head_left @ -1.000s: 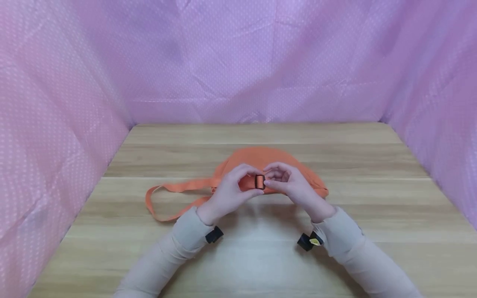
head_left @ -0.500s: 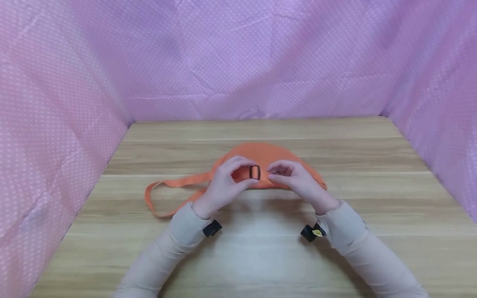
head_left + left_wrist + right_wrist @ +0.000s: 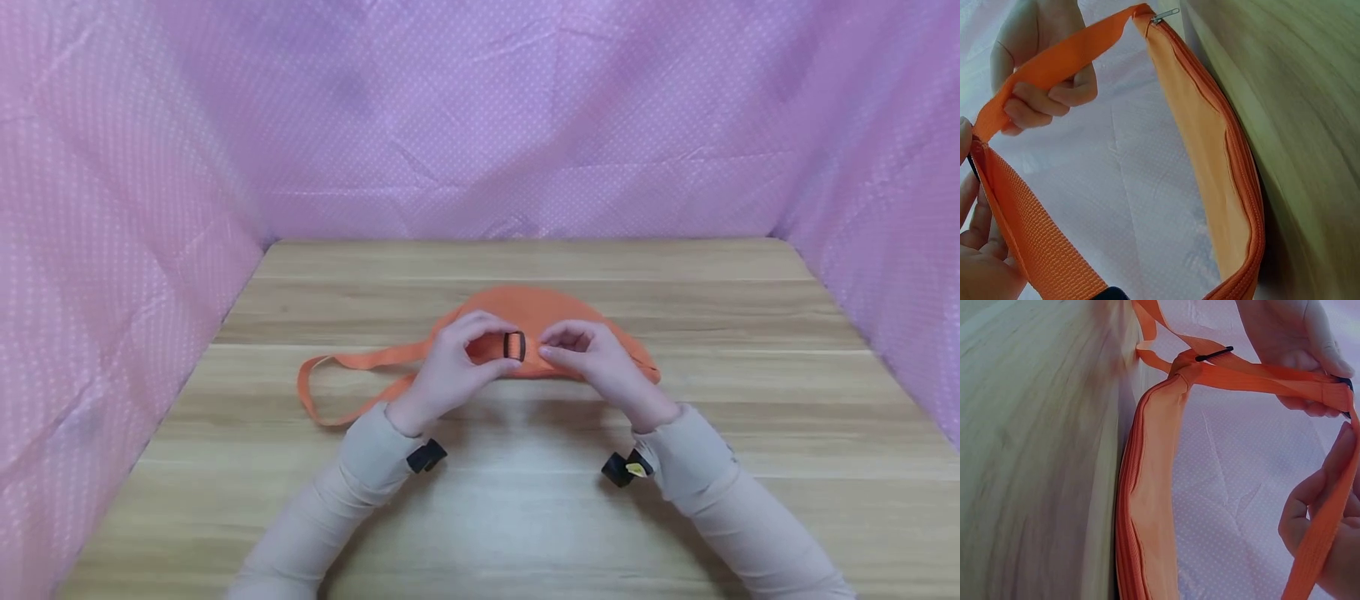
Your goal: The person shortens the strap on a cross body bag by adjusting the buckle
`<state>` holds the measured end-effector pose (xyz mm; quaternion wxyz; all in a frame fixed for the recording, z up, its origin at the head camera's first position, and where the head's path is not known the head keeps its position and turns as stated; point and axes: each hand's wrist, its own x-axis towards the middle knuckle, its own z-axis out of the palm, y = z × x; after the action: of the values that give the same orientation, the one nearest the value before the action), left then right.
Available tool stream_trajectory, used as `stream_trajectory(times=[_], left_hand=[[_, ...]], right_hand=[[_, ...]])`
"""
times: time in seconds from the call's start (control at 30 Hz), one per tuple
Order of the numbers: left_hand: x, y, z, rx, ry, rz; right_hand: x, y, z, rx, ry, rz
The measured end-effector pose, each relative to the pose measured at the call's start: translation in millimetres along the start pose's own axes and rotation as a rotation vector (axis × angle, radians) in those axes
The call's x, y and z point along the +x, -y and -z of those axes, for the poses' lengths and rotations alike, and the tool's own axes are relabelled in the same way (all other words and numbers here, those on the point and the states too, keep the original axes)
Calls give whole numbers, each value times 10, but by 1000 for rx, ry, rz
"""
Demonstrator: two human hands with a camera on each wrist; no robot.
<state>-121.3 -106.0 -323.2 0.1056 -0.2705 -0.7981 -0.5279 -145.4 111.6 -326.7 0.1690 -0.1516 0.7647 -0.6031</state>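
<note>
An orange bag [image 3: 528, 304] is laid on the counter [image 3: 525, 525] just beyond the hands, its rounded edge turned away from the person and its middle partly covered by them. A black buckle [image 3: 522, 345] is held up in front of the bag by the left hand [image 3: 453, 367], its frame pinched at upper and lower edges between fingers and thumb, which are kept apart only by its height. The right hand [image 3: 600, 362] is placed just beside the buckle on the other side, fingers bent and thumb brought near the forefinger; the orange strap [image 3: 375, 359] is seen passing close by these fingertips, but whether it is pinched there cannot be told. To the left of the hands, a loop of the strap is spread on the wood-grained counter. The bag is shaped like a half-moon, in smooth, matt cloth, and its rim is followed by a darker ribbed zip [image 3: 1250, 200] ended with a silvery metal pull [image 3: 1166, 15]. The strap is made of flat webbing, coarsely ribbed in places, and a slim black bar [image 3: 1215, 354] is carried on it near one bag corner. The space is enclosed by creased pink sheeting [image 3: 480, 117] patterned with pale dots.
</note>
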Motion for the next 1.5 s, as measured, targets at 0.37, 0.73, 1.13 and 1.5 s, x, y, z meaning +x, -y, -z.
stream_trajectory(times=[0.37, 0.73, 1.13, 1.5], left_hand=[[21, 43, -30, 0, 18, -26], [7, 37, -68, -3, 75, -37], [-25, 28, 4, 12, 57, -13], [-60, 28, 3, -45, 42, 17]], right_hand=[[37, -10, -8, 42, -1, 20], [38, 20, -57, 103, 61, 52], [-36, -104, 136, -44, 36, 59], [-18, -74, 58, -51, 31, 40]])
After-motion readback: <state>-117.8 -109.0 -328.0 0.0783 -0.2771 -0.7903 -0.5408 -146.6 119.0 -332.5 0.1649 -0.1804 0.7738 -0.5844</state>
